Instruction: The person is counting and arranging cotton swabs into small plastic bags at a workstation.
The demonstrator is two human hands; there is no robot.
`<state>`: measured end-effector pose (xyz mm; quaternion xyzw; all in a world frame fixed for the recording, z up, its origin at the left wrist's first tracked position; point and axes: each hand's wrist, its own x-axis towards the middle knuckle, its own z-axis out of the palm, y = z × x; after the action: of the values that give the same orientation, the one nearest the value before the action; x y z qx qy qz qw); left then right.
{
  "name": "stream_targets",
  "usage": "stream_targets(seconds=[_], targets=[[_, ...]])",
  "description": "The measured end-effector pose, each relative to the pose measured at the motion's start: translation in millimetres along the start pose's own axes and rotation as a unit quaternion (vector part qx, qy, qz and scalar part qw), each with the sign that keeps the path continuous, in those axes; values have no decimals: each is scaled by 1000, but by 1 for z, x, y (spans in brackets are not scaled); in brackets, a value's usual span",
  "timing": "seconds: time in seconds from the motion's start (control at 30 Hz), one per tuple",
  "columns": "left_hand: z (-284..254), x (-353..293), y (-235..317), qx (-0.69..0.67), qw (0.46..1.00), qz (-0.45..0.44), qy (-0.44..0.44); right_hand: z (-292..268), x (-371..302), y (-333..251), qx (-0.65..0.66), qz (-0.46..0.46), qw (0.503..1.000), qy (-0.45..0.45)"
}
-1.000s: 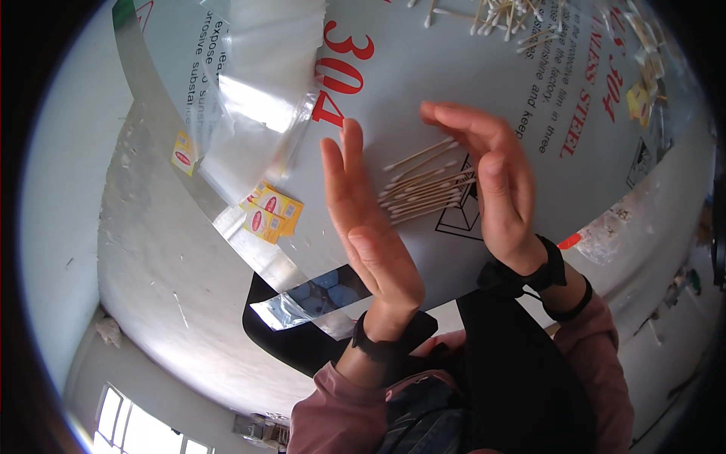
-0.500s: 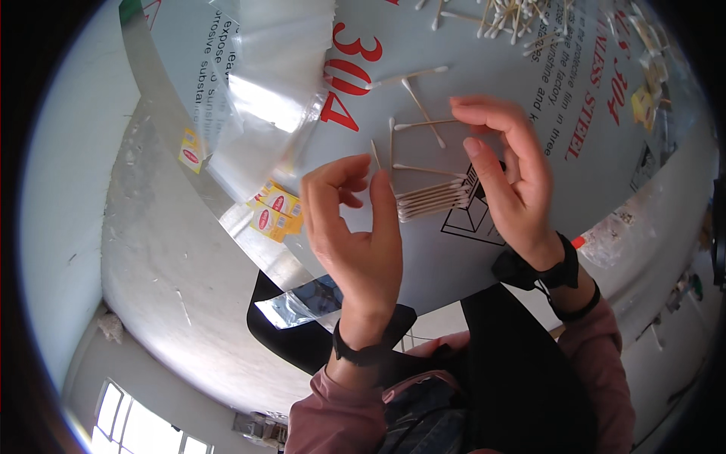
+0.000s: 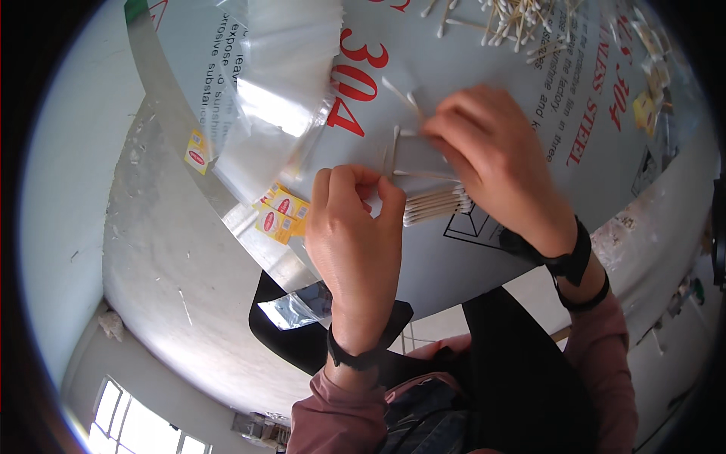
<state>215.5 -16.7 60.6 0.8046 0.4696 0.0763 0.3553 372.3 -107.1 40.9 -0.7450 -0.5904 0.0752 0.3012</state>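
Just left of the neat row of cotton swabs (image 3: 437, 206), the left hand (image 3: 352, 227) is curled, thumb and forefinger nearly meeting beside a loose swab (image 3: 395, 147); whether they grip anything is unclear. Past the row's right end, the blurred right hand (image 3: 499, 155) is bunched, its hold impossible to tell. The step appears to be gathering strays beyond the row; the next move likely calls for a light pinch. The swab pile (image 3: 522, 19) lies farthest from the row.

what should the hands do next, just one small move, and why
Probably use the right hand to nudge the loose swab just above the neat row down alongside it. The row's swabs lie side by side, while this one sits at a different slant, and the left hand is near the row's left end.
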Motion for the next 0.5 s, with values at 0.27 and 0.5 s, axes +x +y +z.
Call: stream_targets(seconds=[0.27,0.5], targets=[[-3,-9,10,-146,959,239,-29,-29,-35,-32,357,192,914,28],[9,-12,18,-180,936,286,-95,-111,-93,-37,257,350,894,-113]])
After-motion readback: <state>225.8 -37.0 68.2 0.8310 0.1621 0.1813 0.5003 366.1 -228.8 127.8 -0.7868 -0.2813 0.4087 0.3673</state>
